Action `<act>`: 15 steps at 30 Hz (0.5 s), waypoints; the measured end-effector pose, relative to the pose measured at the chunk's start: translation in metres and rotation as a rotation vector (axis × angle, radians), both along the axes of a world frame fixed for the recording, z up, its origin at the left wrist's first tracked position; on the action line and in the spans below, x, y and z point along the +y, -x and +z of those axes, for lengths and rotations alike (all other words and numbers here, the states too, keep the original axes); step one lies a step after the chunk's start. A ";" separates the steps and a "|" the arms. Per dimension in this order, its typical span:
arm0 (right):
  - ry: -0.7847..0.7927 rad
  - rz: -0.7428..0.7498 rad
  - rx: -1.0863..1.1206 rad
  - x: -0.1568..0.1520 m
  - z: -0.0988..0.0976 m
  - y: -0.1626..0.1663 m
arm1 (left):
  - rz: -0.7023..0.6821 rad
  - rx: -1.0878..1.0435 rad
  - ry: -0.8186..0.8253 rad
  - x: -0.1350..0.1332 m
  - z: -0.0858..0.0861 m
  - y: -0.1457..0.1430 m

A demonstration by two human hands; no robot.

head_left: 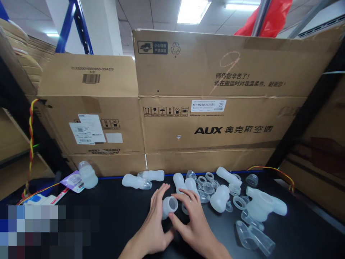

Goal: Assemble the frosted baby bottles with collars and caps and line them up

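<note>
A small frosted-white plastic bottle (166, 208) with a round open mouth sits between my two hands, tilted so its mouth faces up and to the right. My left hand (156, 225) lies along its left side, fingers long and close together, thumb below. From the right, my right hand (192, 219) curls around it, with a fingertip at the upper rim and the thumb at the lower rim. Just beyond the right fingers lie white soft bottles (179, 182) and a loose pile of clear rings (208, 187). The bottle's lower part is partly hidden by my hands.
Two white bottles (134, 181) lie at the back; a capped one (88, 177) stands left beside a purple packet (72, 181). At right are a large white bottle with side arm (262, 204) and clear funnel-like parts (246, 235). Cardboard (210, 144) walls the black table (113, 219).
</note>
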State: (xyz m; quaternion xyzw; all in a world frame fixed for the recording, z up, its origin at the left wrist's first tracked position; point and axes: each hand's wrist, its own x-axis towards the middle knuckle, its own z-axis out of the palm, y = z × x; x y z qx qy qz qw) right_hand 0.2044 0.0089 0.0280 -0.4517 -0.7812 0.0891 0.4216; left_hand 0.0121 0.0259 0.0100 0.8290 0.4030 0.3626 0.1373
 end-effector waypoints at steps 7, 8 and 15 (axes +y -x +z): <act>-0.061 -0.113 0.031 0.005 0.004 -0.012 | 0.205 0.362 -0.201 0.037 0.008 0.046; -0.064 -0.139 0.010 0.006 0.004 -0.014 | 0.281 0.377 -0.213 0.045 0.007 0.057; -0.090 -0.298 -0.103 0.019 -0.004 -0.027 | 0.459 0.423 -0.202 0.059 0.010 0.090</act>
